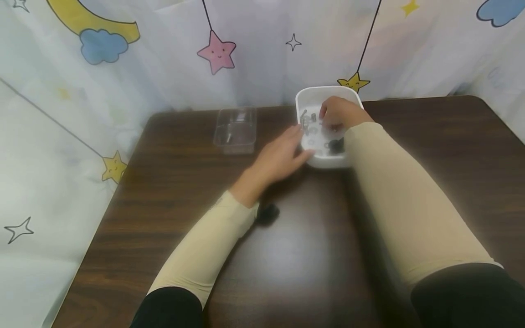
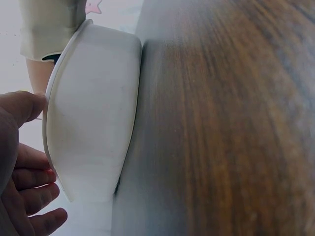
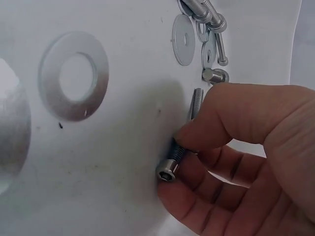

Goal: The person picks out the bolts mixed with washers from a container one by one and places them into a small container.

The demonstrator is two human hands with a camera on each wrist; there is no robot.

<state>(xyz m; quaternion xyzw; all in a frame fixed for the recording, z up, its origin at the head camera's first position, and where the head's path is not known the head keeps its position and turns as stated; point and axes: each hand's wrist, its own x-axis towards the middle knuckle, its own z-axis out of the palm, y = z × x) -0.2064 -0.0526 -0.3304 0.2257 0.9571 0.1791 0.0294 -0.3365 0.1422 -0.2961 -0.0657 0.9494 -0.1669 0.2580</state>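
A white bin [image 1: 330,162] with rounded corners stands near the table's back edge. My right hand [image 1: 342,112] is down inside it. In the right wrist view, the thumb and fingers pinch a silver socket-head bolt [image 3: 167,171], whose threaded shaft is partly hidden by the thumb. A wide washer [image 3: 74,113] lies on the bin floor beside it, with several smaller washers [image 3: 180,44] and bolts [image 3: 214,22] gathered farther along. My left hand [image 1: 280,157] rests at the bin's near left rim, its thumb and extended fingers touching the edge.
A clear plastic box [image 1: 238,148] with a small metal piece inside stands left of the bin. The dark wooden table [image 1: 164,205] backs onto a patterned white curtain [image 1: 262,68]. A black wrist camera [image 1: 268,214] sits by the left cuff.
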